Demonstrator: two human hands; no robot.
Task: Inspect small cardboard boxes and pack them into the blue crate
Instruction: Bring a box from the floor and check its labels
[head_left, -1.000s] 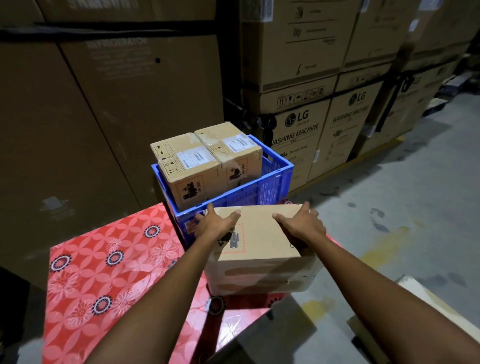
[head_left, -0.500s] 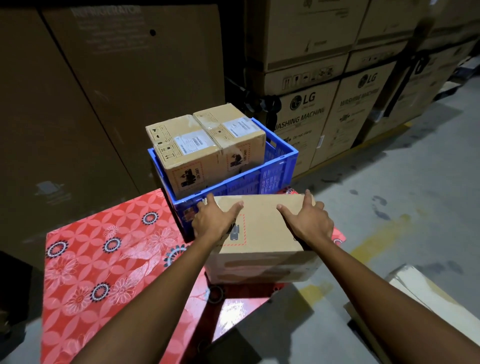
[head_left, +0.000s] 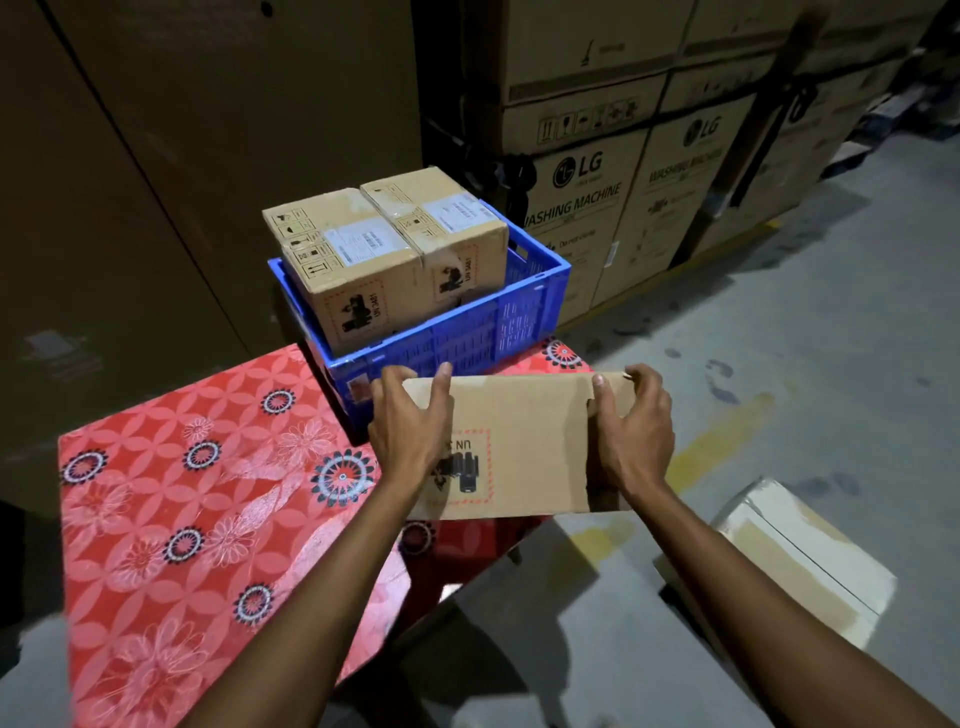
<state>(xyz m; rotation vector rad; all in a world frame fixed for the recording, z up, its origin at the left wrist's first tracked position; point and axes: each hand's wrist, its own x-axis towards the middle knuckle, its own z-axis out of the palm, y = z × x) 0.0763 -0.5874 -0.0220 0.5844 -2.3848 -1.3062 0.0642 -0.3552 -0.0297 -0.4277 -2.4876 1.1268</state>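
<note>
A small cardboard box (head_left: 524, 431) with a red-bordered battery mark is held between both hands, just in front of the blue crate (head_left: 467, 338). My left hand (head_left: 410, 426) grips its left side, fingers over the far edge. My right hand (head_left: 631, 431) grips the right end. The box is tipped with one broad face turned up toward me. Two more labelled cardboard boxes (head_left: 358, 265) (head_left: 447, 228) stand side by side in the crate and rise above its rim.
The crate sits on a table with a red flowered cloth (head_left: 197, 499). Tall brown cartons (head_left: 182, 145) stand behind it, and LG washing-machine cartons (head_left: 587, 208) at the back right. Another carton (head_left: 795, 561) lies on the grey concrete floor at the right.
The box has been lifted and tilted, so its marked face now points up. Both hands shifted from flat on top to gripping its ends. The view moved closer and lower.
</note>
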